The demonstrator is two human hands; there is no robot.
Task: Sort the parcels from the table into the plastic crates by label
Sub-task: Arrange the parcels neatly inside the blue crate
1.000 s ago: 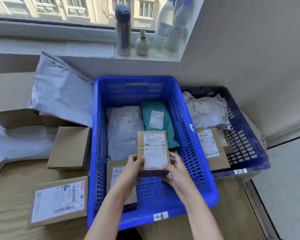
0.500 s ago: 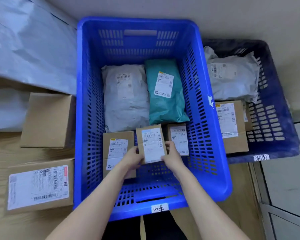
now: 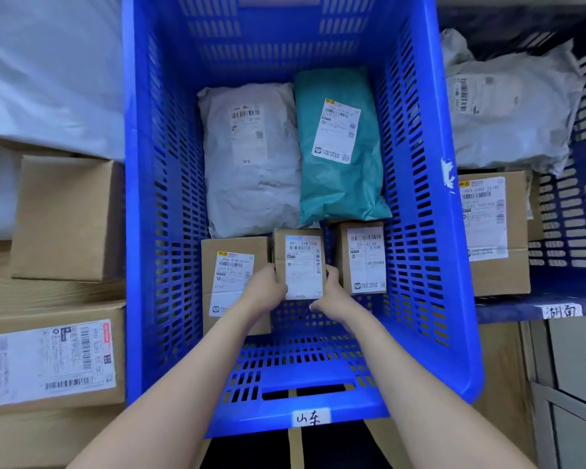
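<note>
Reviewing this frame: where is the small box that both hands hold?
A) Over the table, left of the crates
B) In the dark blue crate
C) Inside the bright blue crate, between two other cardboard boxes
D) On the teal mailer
C: the left hand and right hand grip the small box inside the bright blue crate, between the wider box and the narrower box.

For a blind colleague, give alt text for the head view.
The left hand and right hand hold a small labelled box inside the blue crate, between a larger box and a similar box. A grey mailer and a teal mailer lie behind.
</note>
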